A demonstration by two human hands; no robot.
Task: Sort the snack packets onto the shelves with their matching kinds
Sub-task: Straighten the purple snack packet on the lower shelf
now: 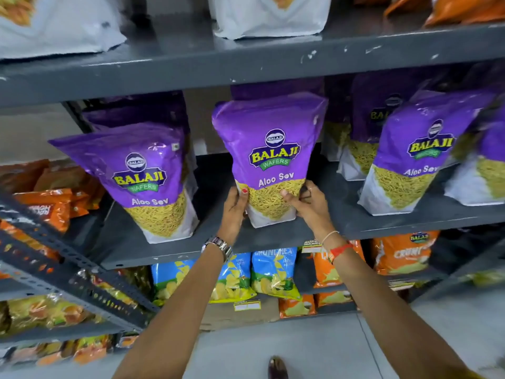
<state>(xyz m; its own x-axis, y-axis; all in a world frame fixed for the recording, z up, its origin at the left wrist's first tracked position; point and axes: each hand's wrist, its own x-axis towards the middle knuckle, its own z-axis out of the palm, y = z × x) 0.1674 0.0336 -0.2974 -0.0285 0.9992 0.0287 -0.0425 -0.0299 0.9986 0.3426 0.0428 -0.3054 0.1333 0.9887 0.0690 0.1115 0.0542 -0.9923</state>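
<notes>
A purple Aloo Sev packet [269,149] stands upright on the grey middle shelf [355,222]. My left hand [234,212] grips its lower left edge and my right hand [308,205] grips its lower right edge. A matching purple packet [142,176] stands to its left, leaning back. Another purple packet [415,157] stands to its right, with more of the same kind behind it.
White packets [267,17] sit on the shelf above. Blue chip bags [273,272] and orange bags [401,253] fill the shelf below. A second rack [54,258] with orange and yellow packets stands at the left. Grey floor lies beneath, with a shoe tip [277,366].
</notes>
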